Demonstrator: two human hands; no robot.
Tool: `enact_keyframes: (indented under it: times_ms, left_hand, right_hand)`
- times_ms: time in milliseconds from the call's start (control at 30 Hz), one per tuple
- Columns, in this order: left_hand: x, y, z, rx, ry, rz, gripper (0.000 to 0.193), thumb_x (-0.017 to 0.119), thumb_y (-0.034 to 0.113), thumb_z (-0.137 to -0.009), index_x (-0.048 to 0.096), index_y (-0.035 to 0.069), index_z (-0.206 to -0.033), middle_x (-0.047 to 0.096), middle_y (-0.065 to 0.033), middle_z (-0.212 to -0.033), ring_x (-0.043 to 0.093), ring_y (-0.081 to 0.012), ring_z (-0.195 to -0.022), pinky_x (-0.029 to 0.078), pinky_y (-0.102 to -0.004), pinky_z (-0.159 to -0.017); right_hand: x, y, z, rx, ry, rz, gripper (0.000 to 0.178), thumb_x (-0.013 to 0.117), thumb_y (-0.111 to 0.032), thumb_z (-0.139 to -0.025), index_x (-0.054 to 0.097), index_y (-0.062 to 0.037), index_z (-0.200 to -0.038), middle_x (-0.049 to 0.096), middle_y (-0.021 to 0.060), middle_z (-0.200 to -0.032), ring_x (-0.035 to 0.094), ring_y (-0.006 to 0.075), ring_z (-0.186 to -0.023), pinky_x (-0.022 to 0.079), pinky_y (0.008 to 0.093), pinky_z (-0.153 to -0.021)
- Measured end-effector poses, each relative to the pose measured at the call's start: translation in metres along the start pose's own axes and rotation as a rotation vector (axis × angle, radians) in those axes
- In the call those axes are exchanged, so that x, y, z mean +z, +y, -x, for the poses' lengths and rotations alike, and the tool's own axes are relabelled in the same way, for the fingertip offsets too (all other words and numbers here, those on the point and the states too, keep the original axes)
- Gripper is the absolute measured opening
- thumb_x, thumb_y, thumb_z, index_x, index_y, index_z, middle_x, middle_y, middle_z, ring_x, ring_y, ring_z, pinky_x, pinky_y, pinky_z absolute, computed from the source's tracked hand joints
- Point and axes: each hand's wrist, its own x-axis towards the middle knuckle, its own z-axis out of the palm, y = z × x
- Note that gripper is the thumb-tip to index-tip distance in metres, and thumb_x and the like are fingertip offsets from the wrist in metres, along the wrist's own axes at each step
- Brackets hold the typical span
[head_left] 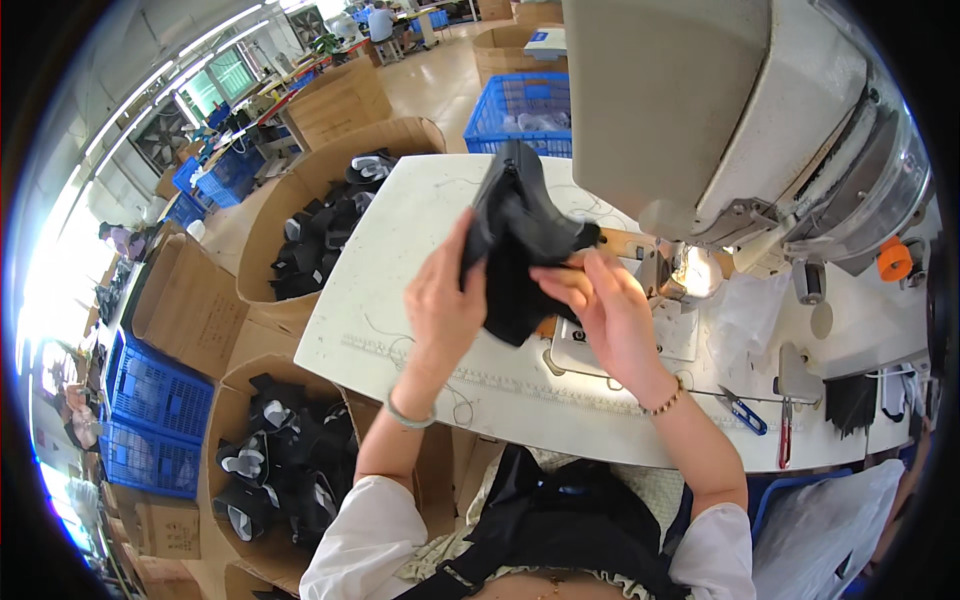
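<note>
Over the white sewing table (370, 270) I hold up a black shoe upper (520, 220), a soft piece with a smooth outer face and a dark cloth-like lower part. My left hand (447, 300) grips its left side, thumb and fingers closed on the edge. At its lower right edge, the fingers of my right hand (608, 312) are bent together and pinch the material; the fingertips are partly hidden. Just right of the piece stands the sewing machine (670, 110), its lamp lit by the needle area. The upper is apart from the needle.
Blue thread snips (742, 412) and a red-handled tool (785, 440) lie at the table's right. Cardboard boxes of black pieces stand left, one far (425, 135), one near (212, 470). A blue crate (480, 120) sits behind the table, stacked crates (150, 430) farther left. Loose threads lie about.
</note>
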Motion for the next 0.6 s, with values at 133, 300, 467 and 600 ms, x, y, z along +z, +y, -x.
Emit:
enact_keyframes:
  times_ms: [133, 300, 467, 600]
  left_hand:
    - [-0.047, 0.016, -0.026, -0.165, -0.174, -0.037, 0.034, 0.067, 0.015, -0.081, 0.062, 0.009, -0.114, 0.068, -0.0145, -0.080, 0.063, -0.0291, -0.057, 0.049, -0.0328, -0.059]
    - [-0.074, 0.032, -0.030, -0.224, -0.607, -0.085, 0.042, 0.069, 0.013, -0.076, 0.060, 0.004, -0.116, 0.063, -0.0145, -0.071, 0.057, -0.0181, -0.057, 0.046, -0.0291, -0.061]
    - [-0.063, 0.005, -0.028, -0.287, -0.768, 0.148, 0.042, 0.069, 0.016, -0.079, 0.058, 0.002, -0.117, 0.065, -0.0104, -0.080, 0.057, -0.0132, -0.066, 0.046, -0.0276, -0.066]
    - [-0.042, -0.019, -0.020, -0.269, -0.799, 0.272, 0.038, 0.066, 0.023, -0.085, 0.058, -0.001, -0.113, 0.066, -0.0082, -0.093, 0.058, -0.0136, -0.075, 0.047, -0.0266, -0.071]
  right_hand:
    - [0.018, -0.008, 0.023, -0.583, -0.134, 1.158, 0.048, 0.070, -0.014, -0.082, 0.043, -0.0012, -0.120, 0.044, 0.0153, -0.129, 0.057, 0.0281, -0.107, 0.047, 0.0359, -0.093]
    - [0.030, -0.011, 0.016, -0.677, -0.133, 1.636, 0.049, 0.068, -0.018, -0.083, 0.044, 0.0014, -0.122, 0.054, 0.0193, -0.113, 0.059, 0.0354, -0.098, 0.048, 0.0374, -0.087]
    - [0.013, -0.011, 0.002, -0.324, -0.175, 1.336, 0.034, 0.058, -0.024, -0.090, 0.055, 0.0052, -0.108, 0.061, 0.0211, -0.074, 0.059, 0.0345, -0.065, 0.047, 0.0369, -0.062]
    - [-0.009, -0.005, -0.008, -0.187, -0.124, 1.180, 0.035, 0.059, -0.027, -0.090, 0.059, 0.0050, -0.105, 0.060, 0.0149, -0.066, 0.053, 0.0217, -0.054, 0.042, 0.0318, -0.055]
